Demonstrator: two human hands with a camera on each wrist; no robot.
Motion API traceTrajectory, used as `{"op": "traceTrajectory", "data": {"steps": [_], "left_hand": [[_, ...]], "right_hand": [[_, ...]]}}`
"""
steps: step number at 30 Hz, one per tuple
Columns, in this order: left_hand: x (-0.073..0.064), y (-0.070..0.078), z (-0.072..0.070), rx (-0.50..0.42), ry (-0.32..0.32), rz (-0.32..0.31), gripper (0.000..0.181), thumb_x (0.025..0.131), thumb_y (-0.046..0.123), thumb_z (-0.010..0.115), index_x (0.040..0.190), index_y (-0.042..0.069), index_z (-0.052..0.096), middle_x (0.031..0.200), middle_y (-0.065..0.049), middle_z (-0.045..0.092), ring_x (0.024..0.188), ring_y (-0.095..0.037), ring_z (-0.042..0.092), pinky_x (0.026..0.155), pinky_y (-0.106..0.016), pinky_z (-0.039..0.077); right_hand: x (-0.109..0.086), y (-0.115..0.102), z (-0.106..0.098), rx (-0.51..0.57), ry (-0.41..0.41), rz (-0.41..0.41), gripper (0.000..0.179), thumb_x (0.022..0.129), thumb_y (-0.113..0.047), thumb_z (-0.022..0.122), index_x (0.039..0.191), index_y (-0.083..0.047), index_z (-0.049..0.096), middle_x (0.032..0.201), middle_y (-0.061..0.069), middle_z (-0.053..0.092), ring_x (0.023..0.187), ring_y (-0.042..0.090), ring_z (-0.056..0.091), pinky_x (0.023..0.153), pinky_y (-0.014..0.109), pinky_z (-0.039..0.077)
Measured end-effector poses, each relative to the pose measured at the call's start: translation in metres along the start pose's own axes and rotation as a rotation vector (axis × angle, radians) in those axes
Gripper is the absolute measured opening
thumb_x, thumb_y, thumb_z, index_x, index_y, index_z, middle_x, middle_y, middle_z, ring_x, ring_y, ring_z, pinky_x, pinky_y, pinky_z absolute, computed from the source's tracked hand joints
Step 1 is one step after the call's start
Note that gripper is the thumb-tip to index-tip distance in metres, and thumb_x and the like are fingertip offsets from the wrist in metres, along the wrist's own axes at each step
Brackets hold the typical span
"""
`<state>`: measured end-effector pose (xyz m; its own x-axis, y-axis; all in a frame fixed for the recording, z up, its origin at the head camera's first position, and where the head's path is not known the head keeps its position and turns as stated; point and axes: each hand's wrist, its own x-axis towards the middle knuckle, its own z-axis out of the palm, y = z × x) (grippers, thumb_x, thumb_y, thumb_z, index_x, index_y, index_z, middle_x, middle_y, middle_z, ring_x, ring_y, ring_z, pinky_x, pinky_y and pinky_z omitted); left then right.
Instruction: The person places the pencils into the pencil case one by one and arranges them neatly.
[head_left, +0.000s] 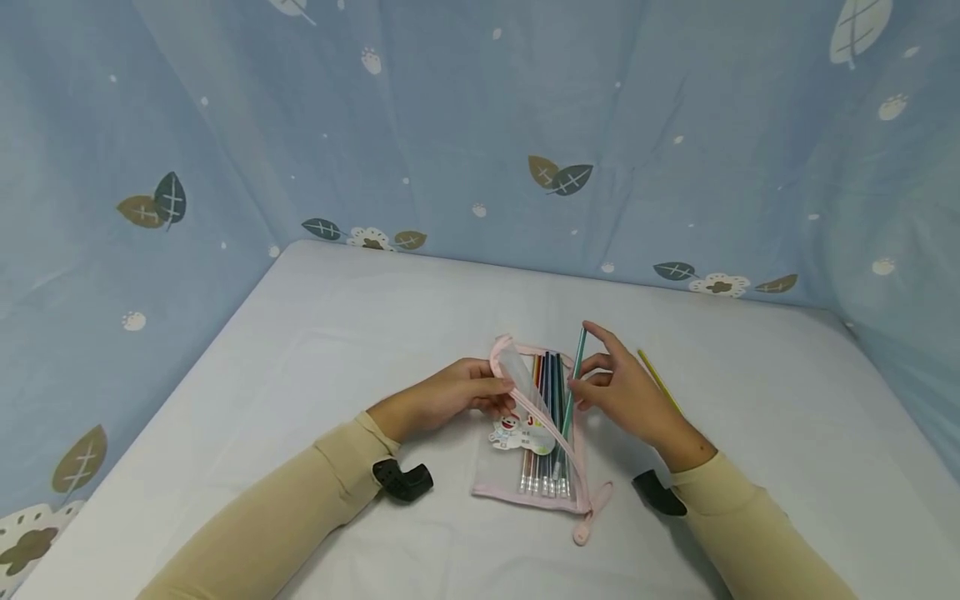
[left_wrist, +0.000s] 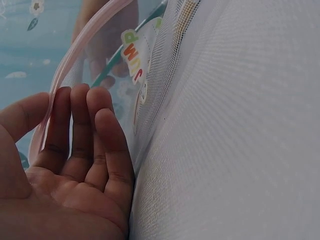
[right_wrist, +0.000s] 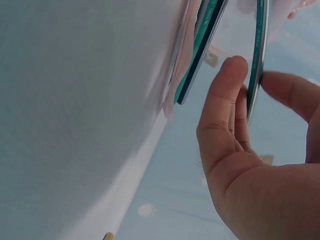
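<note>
A clear mesh pencil pouch with pink zipper edging lies on the white surface, several pencils side by side in it, their ferrule ends toward me. My left hand pinches the pink edge of its opening between thumb and fingers, lifting that side. In my right hand, a teal pencil is held between thumb and fingers, tilted, its lower end inside the pouch. The right wrist view shows the thumb and fingers on either side of this pencil. A cartoon label shows on the pouch.
A yellow pencil lies on the white surface, partly behind the right hand. The pouch's pink wrist strap trails off its near right corner. Blue patterned fabric rises behind and at both sides.
</note>
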<state>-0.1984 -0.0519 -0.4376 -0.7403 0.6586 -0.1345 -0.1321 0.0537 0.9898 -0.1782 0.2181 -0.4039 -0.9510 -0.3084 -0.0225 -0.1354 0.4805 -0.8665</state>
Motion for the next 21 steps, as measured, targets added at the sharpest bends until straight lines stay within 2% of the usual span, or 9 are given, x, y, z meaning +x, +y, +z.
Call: {"op": "traceTrajectory", "data": {"steps": [8,13,15,17,21], "left_hand": [[-0.001,-0.001,-0.001,-0.007,-0.002,-0.006,0.019,0.103,0.012,0.052,0.105,-0.004,0.063,0.085,0.002,0.069,0.079,-0.01,0.065,0.075,-0.023,0.055],[0.0,0.0,-0.001,-0.008,0.011,0.007,0.021,0.102,0.012,0.053,0.106,-0.006,0.063,0.084,0.002,0.07,0.077,-0.009,0.065,0.073,-0.023,0.055],[0.001,-0.001,0.0,-0.014,0.008,0.007,0.021,0.102,0.013,0.053,0.106,-0.006,0.063,0.083,0.002,0.07,0.076,-0.009,0.065,0.073,-0.023,0.055],[0.001,0.0,0.0,-0.02,0.005,0.001,0.02,0.102,0.012,0.053,0.105,-0.005,0.063,0.083,0.002,0.07,0.076,-0.009,0.065,0.073,-0.022,0.055],[0.002,0.001,-0.001,-0.011,0.004,-0.002,0.019,0.103,0.011,0.052,0.105,-0.005,0.063,0.083,0.002,0.07,0.076,-0.009,0.065,0.073,-0.022,0.055]], "right_hand": [[0.002,0.004,0.005,0.032,-0.056,0.007,0.097,0.092,-0.007,0.07,0.162,-0.023,0.004,0.114,0.021,0.054,0.082,0.02,0.071,0.068,0.037,0.059],[0.003,0.003,0.007,-0.013,-0.055,-0.018,0.097,0.092,-0.005,0.069,0.162,-0.024,0.004,0.113,0.02,0.055,0.083,0.019,0.071,0.065,0.036,0.058],[0.003,0.004,0.008,-0.035,-0.056,-0.034,0.091,0.092,-0.004,0.069,0.161,-0.02,0.011,0.112,0.021,0.056,0.082,0.02,0.07,0.063,0.034,0.057],[0.002,0.004,0.009,-0.061,-0.067,-0.049,0.08,0.092,-0.003,0.069,0.157,-0.014,0.024,0.111,0.021,0.057,0.079,0.019,0.069,0.061,0.032,0.056],[0.002,0.003,0.011,-0.124,-0.103,-0.074,0.048,0.093,-0.004,0.068,0.138,-0.003,0.051,0.109,0.019,0.059,0.075,0.016,0.067,0.06,0.029,0.056]]}}
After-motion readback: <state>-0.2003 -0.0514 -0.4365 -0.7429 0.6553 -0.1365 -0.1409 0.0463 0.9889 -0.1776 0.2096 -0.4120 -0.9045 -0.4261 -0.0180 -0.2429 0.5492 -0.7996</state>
